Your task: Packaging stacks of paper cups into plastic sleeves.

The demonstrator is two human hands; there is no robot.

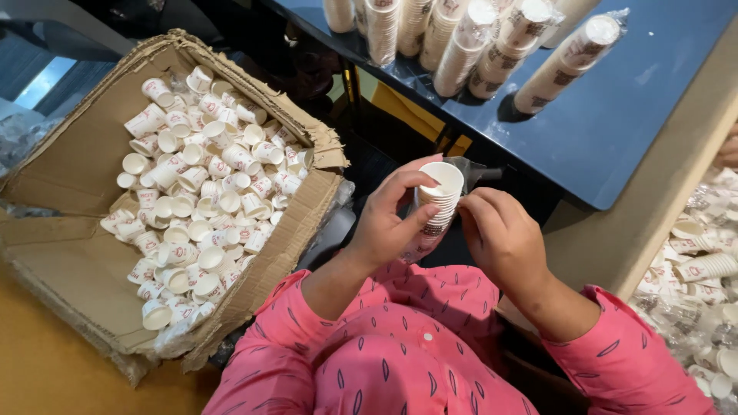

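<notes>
Stack of cups (435, 215): small white paper cups with red print, nested into a short column, tilted, open mouth up and facing the camera, rims showing as tight ridges down the side. Held in the air above the lap, in front of the near edge of the dark blue desk (615, 131), not resting on anything.

Left hand (388, 223): fingers curled around the column, thumb pressed on its side, forefinger arched over the top rim. Right hand (503, 238): fingertips drawn together against the stack's right side, where a bit of clear plastic wrap (470, 170) sticks out behind the top cup.

Pink patterned sleeves on both arms.

On the desk's far edge: several long wrapped sleeves of cups (469, 46), leaning.

To the left, on the floor: torn cardboard box (69, 253) heaped with loose cups (200, 200) of the same kind. More loose cups (703, 269) at the right edge of view.
</notes>
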